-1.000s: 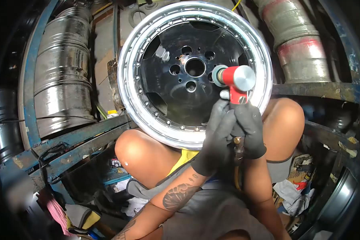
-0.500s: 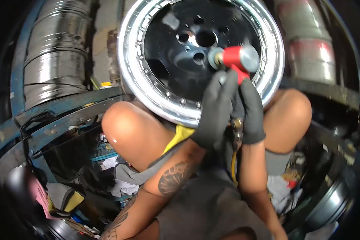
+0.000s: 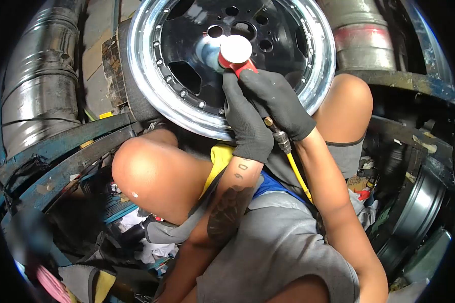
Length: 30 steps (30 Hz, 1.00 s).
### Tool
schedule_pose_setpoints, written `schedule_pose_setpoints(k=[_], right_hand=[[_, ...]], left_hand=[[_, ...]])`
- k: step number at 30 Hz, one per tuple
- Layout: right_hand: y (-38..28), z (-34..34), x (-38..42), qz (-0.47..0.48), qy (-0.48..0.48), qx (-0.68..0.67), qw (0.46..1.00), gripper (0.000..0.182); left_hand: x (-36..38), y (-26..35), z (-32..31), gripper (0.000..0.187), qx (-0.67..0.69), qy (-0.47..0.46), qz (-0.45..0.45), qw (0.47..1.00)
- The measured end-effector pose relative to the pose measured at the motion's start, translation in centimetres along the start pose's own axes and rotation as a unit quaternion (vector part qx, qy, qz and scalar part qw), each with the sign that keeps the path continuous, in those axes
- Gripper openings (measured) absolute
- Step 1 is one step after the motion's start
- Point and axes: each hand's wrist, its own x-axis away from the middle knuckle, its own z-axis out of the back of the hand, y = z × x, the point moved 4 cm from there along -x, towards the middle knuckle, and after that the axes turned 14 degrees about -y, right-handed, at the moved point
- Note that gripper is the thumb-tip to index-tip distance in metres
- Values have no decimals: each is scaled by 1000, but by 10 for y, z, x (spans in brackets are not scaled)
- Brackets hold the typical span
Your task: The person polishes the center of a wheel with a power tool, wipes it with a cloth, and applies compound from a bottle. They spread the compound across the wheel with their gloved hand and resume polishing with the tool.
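Note:
Both my hands wear dark grey knit gloves and are wrapped around a red air polisher (image 3: 236, 64) with a shiny round head. My left hand (image 3: 250, 123) grips it from the left, and my right hand (image 3: 280, 101) closes over its handle from the right. A yellow air hose (image 3: 299, 177) runs down from a metal coupling (image 3: 283, 140) under the right hand. The tool's head is over the black face of a wheel rim (image 3: 280, 33) with a bright polished lip. Its pad is mostly hidden, so contact is hard to confirm. The wheel leans upright before my knees.
Dented metal drums (image 3: 40, 96) stand at left, and a red-banded drum (image 3: 364, 38) at right. Blue-painted metal beams (image 3: 60, 146) flank my legs. Another dark rim (image 3: 419, 202) lies lower right. Cloths and clutter (image 3: 156, 251) fill the lower left.
The polisher and both hands have moved left across the wheel's face, from right of the centre hole to just below left of it. The view has shifted too.

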Motion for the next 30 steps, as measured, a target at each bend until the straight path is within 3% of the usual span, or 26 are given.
schedule_pose_setpoints(k=[5, 7, 8, 10, 13, 17, 22, 25, 27, 30], right_hand=[[-11, -15, -16, 18, -14, -6, 1000, 41], [-15, -10, -22, 20, -38, 78, 996, 37], [-18, -11, -24, 16, -46, 65, 997, 37], [-20, -19, -25, -42, -44, -4, 998, 37], [-14, -11, -36, 13, -58, 85, 995, 36], [-28, -17, -38, -5, 2, 4, 1000, 30], [-30, -11, -29, -11, 10, 123, 992, 34], [-36, -16, -21, 74, -19, 254, 964, 33], [-26, -10, -10, -5, -12, 156, 988, 32], [-29, -13, -1, -25, -22, 118, 992, 32]], left_hand=[[-9, 7, 31, 51, 69, -16, 20, 997], [-17, 1, 23, 53, 119, -36, 28, 992], [-21, 6, 14, 43, 148, -19, 17, 989], [-28, 9, 10, 46, 70, -34, 18, 997], [-28, 15, 20, 50, -54, -31, 9, 998], [-28, 30, 4, 44, 11, -1, -14, 1000], [-17, 17, 2, 49, 37, -19, -14, 999], [-13, 10, 5, 38, 39, 20, -28, 999], [-8, 1, 8, 37, 51, 25, -30, 998], [3, -2, 8, 38, 34, 51, -30, 998]])
